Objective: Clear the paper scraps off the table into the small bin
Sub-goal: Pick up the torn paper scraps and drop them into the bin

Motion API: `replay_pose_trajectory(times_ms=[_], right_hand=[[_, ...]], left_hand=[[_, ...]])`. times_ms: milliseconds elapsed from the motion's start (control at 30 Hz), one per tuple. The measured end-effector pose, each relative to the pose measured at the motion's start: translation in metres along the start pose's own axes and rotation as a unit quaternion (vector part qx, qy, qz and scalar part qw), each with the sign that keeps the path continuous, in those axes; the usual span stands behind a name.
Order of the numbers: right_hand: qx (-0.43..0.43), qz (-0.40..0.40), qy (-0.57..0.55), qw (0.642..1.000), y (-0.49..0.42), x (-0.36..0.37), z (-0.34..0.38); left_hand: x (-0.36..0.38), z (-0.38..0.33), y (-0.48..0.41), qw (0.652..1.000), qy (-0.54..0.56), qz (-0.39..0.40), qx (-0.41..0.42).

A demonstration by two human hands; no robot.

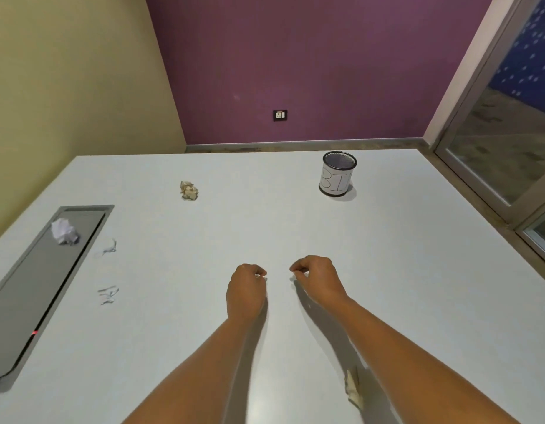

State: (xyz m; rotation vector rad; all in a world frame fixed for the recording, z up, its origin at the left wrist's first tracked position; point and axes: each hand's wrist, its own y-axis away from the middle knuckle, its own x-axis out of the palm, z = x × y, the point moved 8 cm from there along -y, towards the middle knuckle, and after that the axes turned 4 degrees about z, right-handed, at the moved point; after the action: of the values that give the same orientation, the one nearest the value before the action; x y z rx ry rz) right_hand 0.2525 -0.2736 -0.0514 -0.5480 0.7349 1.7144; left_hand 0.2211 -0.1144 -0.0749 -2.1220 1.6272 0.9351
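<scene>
The small bin (337,175), a black mesh cup wrapped in a white label, stands upright at the far right of the white table (402,270). One crumpled beige scrap (189,190) lies far left of centre. A crumpled white scrap (64,231) rests on the grey panel. Another beige scrap (353,390) lies near the front edge, beside my right forearm. My left hand (246,289) hovers mid-table with its fingers curled, and a tiny white bit shows at the fingertips. Close by on the right, my right hand (317,278) has curled fingers with nothing visible in them.
A long grey panel (35,301) is set into the table's left side. Pen scribbles (108,295) mark the surface beside it. Purple and yellow walls stand beyond the far edge, and a glass door is on the right.
</scene>
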Motion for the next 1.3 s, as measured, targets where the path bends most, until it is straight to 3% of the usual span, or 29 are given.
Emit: replay_pose_trajectory(times_ms=[200, 500, 700, 933, 1167, 1300], right_hand=[[-0.026, 0.060, 0.015, 0.998, 0.039, 0.067, 0.032], [-0.084, 0.128, 0.071, 0.986, 0.053, 0.148, 0.093], [-0.123, 0.175, 0.092, 0.973, 0.057, 0.209, 0.135], [-0.178, 0.235, 0.131, 0.947, 0.051, 0.255, 0.192], [-0.210, 0.226, 0.115, 0.944, 0.030, 0.276, 0.231], [-0.234, 0.245, 0.191, 0.921, 0.015, 0.300, 0.238]], left_hand=[[-0.066, 0.069, 0.033, 0.997, -0.008, -0.071, 0.006], [-0.170, 0.166, 0.062, 0.969, -0.152, -0.197, -0.005], [-0.194, 0.221, 0.063, 0.953, -0.221, -0.188, -0.083], [-0.190, 0.225, 0.064, 0.947, -0.251, -0.182, -0.088], [-0.191, 0.224, 0.064, 0.945, -0.253, -0.187, -0.093], [-0.191, 0.225, 0.064, 0.941, -0.267, -0.184, -0.098]])
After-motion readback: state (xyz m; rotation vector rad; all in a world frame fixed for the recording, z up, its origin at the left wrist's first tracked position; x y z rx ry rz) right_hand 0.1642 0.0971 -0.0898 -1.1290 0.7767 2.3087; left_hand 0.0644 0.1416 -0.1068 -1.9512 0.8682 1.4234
